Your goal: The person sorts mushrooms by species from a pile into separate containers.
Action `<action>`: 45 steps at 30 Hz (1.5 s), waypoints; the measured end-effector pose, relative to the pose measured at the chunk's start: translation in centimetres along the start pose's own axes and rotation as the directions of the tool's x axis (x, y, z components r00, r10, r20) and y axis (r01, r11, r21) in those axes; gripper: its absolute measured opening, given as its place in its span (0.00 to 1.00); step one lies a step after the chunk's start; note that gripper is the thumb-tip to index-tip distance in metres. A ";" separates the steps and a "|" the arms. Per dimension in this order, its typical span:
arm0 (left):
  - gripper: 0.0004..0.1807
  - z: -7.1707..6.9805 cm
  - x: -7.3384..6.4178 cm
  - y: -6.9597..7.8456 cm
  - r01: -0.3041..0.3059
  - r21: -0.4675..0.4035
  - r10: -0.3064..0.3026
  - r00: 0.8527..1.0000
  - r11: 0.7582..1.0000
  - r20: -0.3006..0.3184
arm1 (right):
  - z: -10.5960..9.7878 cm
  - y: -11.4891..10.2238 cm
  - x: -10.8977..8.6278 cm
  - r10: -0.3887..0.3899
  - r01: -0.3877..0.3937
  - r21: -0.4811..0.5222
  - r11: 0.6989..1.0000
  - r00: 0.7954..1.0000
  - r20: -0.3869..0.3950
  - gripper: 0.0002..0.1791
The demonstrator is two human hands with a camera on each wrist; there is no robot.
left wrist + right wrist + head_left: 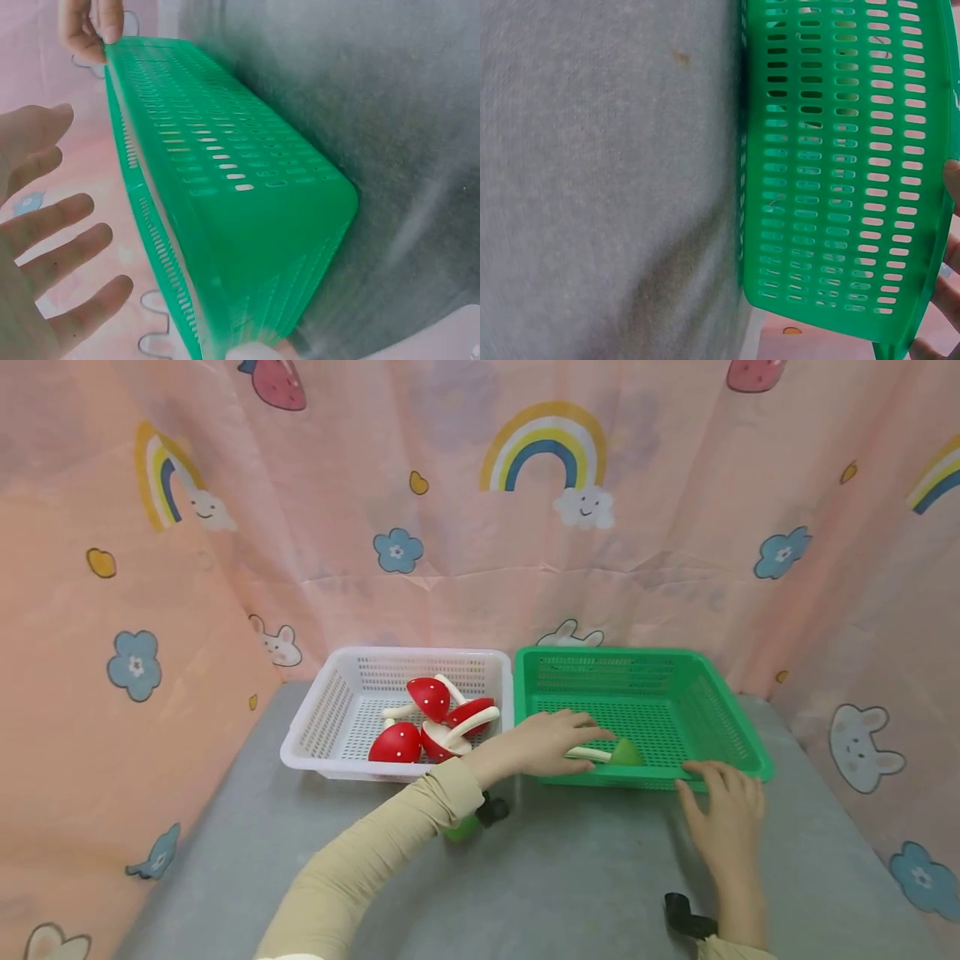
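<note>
My left hand (551, 743) reaches over the front left of the green basket (731, 718), its fingers spread and holding nothing. Just beyond those fingers, inside the basket, lies a toy mushroom with a green cap (626, 752) and white stem, partly hidden by the hand. At the basket's front right corner, my right hand (727, 802) grips the rim, fingers over the edge and thumb lower on the outside. The right wrist view shows its fingertips (946, 296) along the rim. In the left wrist view, the left hand (52, 247) appears with fingers apart beside the basket.
A white basket (307, 752) stands left of the green one, holding several red toy mushrooms (396, 743) with white dots and white stems. A green object (461, 829) sits on the grey table (570, 877), partly covered by the left forearm. A patterned pink curtain (465, 602) hangs behind.
</note>
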State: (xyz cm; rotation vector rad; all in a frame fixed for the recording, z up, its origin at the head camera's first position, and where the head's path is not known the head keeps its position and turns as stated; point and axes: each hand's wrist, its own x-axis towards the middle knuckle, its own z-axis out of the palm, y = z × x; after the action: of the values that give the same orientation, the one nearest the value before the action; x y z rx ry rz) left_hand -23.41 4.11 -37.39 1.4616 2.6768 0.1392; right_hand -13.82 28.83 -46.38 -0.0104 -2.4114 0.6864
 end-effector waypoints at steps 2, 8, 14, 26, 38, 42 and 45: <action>0.29 0.0 -0.6 0.1 -0.013 0.003 0.013 0.999 1.000 -0.036 | -0.1 0.0 0.0 0.001 -0.001 -0.001 1.000 1.000 0.004 0.14; 0.28 0.3 -2.7 0.9 0.011 0.080 0.000 0.990 0.997 -0.141 | -0.2 0.1 -0.1 0.013 -0.013 -0.003 1.000 1.000 0.018 0.13; 0.27 1.9 -5.2 1.5 0.065 0.150 -0.028 0.972 0.987 -0.233 | -0.2 0.0 -0.2 0.022 -0.022 -0.008 1.000 1.000 0.022 0.14; 0.22 5.1 -10.4 1.9 0.120 0.203 -0.019 0.898 0.972 -0.439 | -0.2 0.0 -0.1 0.029 -0.029 -0.011 1.000 0.999 0.025 0.14; 0.22 7.6 -14.7 1.2 0.170 0.130 -0.086 0.868 0.977 -0.489 | -0.2 -0.1 -0.1 0.030 -0.030 -0.011 0.999 0.999 0.028 0.13; 0.23 8.1 -15.6 0.5 0.193 0.107 -0.121 0.874 0.975 -0.471 | -0.2 -0.1 0.0 0.029 -0.029 -0.013 0.999 0.999 0.031 0.13; 0.23 8.5 -16.2 -0.1 0.197 0.117 -0.121 0.877 0.973 -0.465 | -0.1 -0.1 0.0 0.028 -0.028 -0.008 1.000 0.999 0.026 0.13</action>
State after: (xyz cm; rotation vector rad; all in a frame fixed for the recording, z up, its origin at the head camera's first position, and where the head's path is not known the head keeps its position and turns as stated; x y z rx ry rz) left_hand -13.72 -9.25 -45.25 1.3801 3.2444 0.2948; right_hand -13.76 28.80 -46.25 -0.0387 -2.4431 0.6937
